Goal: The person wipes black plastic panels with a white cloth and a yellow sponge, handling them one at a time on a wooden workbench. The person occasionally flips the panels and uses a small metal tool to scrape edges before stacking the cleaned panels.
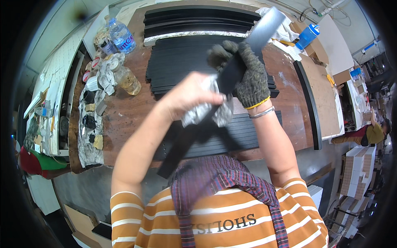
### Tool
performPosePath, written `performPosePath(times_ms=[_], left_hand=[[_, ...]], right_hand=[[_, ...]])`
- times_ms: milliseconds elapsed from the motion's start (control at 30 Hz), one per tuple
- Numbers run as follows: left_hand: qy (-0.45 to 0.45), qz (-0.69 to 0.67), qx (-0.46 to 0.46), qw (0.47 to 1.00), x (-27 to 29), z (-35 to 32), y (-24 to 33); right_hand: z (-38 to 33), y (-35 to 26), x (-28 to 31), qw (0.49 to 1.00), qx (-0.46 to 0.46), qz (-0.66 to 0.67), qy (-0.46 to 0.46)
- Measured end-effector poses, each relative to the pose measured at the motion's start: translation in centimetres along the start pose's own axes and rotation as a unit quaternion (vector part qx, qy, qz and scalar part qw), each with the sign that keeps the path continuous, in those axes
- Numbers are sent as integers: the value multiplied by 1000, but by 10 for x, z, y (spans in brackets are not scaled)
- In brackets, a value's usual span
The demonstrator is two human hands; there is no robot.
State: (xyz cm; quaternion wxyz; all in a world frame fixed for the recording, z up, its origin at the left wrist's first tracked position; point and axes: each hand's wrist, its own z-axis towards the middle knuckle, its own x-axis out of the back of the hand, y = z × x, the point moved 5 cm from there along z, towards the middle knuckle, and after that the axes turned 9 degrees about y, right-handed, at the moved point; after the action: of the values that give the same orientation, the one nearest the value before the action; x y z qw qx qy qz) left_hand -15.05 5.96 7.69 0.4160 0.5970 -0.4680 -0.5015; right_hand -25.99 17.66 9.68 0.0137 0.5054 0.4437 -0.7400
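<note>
A long, flat black strip (180, 149) slants across my front, its lower left end close to my body and its far end pale with glare. My right hand (255, 80), in a dark grey knitted glove with a yellow cuff edge, grips the strip on its upper half. Bare, my left hand (188, 93) is closed on a crumpled white cloth (223, 113), which lies wrapped against the strip near its middle. Motion blurs the strip and the left fingers a little. Below them, more black strips (256, 128) lie side by side on the brown table (120, 111).
Further back lie a wide layer of black strips (178, 62) and another stack (198, 18). At left stand a water bottle (123, 39) and a bottle of yellowish liquid (126, 79). A blue bottle (307, 36) is back right. Co-workers (374, 130) appear at both sides.
</note>
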Motion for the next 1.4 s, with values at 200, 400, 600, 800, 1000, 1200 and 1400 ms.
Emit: performPosePath(times_ms=[200,400,600,800,1000,1200,1400], left_hand=[[-72,228,151,959,47,-102,-76],[281,220,4,934,53,-93,19],[190,641,-304,679,-61,-48,1],[135,575,-148,793,38,-112,-62],[249,445,-152,847,26,-108,-41],[251,237,70,936,4,-86,-34],[77,29,0,997,-24,-52,-31]], right_hand=[[-18,-77,59,986,72,86,119],[-29,-98,76,939,185,88,277],[-26,-73,62,962,135,58,230],[-57,-130,106,948,163,86,261],[-37,-92,77,927,177,96,317],[-38,-17,44,963,21,97,251],[-45,2,8,989,-18,58,136]])
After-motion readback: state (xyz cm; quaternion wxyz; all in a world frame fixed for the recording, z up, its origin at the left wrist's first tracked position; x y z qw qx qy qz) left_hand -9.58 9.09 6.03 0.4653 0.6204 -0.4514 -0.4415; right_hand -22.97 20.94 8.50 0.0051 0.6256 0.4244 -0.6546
